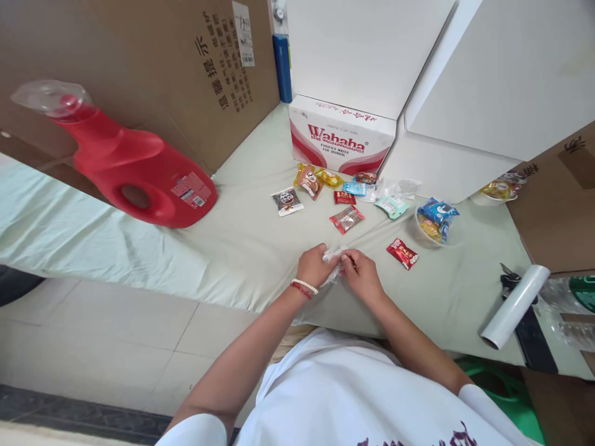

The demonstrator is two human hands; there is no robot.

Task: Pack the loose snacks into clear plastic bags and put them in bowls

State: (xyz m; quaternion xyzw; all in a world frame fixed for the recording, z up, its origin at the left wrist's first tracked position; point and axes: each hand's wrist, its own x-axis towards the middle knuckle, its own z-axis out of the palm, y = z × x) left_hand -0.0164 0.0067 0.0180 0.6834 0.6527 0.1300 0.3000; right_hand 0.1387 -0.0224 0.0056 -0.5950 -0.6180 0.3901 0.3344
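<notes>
Beyond your shirt [334,390], your left hand [313,266] and right hand [365,277] pinch crumpled plastic [331,254]; too sharp a tug might rip it, jolting the red packet [402,254] to their right.

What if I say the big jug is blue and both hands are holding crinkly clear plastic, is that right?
Not quite: the head view shows the big jug is red, not blue. The left hand and right hand do hold crinkly clear plastic.
</notes>
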